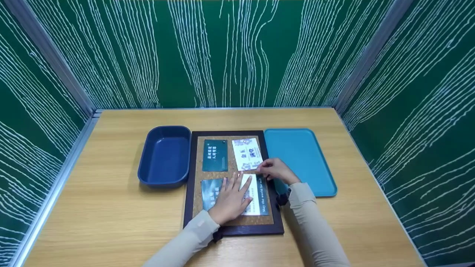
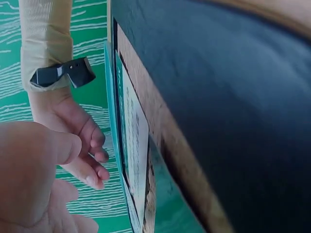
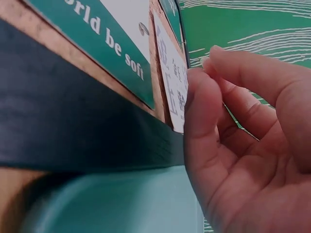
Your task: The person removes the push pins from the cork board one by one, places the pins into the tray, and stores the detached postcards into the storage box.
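A cork board (image 1: 230, 157) in a dark frame lies on the table with several printed cards on it. My left hand (image 1: 231, 200), fingers spread, rests over the lower cards, a teal card (image 1: 209, 191) and a white-and-green card (image 1: 261, 200). At the lower right corner of the upper white card (image 1: 246, 152), my right hand (image 1: 277, 170) has thumb and forefinger brought together. Between those fingertips, the right wrist view shows a small pale pin-like piece (image 3: 206, 64), mostly hidden. A dark green card (image 1: 215, 155) lies upper left, with a tiny dark spot at its corner.
A deep blue bin (image 1: 163, 181) stands left of the board. On the right, a flat turquoise tray (image 1: 308, 163) adjoins the frame. Green walls with white lines enclose the wooden table (image 1: 111, 207) at the back and sides.
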{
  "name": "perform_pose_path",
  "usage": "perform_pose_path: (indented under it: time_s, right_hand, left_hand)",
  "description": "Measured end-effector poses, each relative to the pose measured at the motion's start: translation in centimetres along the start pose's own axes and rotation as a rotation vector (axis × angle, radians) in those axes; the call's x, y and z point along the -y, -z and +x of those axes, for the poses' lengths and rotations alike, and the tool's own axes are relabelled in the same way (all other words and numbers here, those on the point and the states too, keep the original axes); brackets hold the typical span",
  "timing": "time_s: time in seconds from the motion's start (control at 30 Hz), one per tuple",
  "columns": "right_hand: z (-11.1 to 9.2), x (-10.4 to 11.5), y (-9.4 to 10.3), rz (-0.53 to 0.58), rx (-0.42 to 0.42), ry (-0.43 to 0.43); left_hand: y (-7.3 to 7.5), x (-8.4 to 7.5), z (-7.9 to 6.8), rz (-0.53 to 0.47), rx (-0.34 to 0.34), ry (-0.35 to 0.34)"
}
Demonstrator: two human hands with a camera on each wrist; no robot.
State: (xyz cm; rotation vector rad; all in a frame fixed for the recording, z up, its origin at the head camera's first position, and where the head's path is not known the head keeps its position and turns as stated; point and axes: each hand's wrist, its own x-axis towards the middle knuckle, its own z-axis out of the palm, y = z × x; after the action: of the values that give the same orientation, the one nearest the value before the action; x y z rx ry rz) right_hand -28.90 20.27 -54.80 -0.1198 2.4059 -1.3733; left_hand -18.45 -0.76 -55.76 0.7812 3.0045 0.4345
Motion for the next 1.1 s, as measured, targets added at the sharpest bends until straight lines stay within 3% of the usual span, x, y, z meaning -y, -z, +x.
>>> perform_pose_path:
  time_s: [0.17,0.5,1.1]
  right_hand:
    - [0.2,0.1,-0.5,-0.014,0.018,-0.009]
    - [0.2,0.2,-1.2,-0.031,0.059,0.021]
    - [0.6,-0.3,-2.0,-0.149,0.062,0.066]
  left_hand:
    - [-0.5,-0.5,0.0,-0.004,0.009,-0.012]
    - [-1.2,-1.2,-0.3,0.052,0.089,-0.057]
    - [-2.0,-1.8,-0.4,0.001,0.125,-0.091]
